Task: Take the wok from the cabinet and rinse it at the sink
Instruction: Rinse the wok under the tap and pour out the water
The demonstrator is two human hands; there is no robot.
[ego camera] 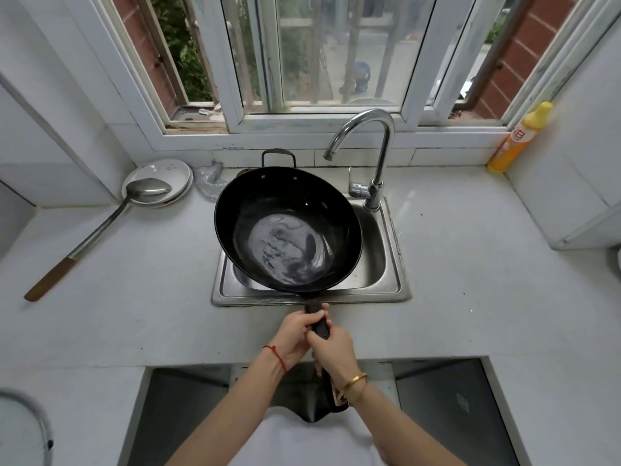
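Over the sink (386, 260), wok (289, 230) with water.

One wok (289, 230), one faucet (373, 156), one ladle (100, 227), one bottle (519, 139), perhaps two stacked plates (168, 173).

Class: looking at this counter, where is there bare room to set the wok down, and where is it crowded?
Bare: the counter right of the sink, between faucet and yellow bottle; also front-left, below the ladle. Crowded: back-left, with plates, ladle and scrubber.

Bare forearms, red string bracelet (277, 357) left, gold bangle (355, 381) right, pale top (302, 438).
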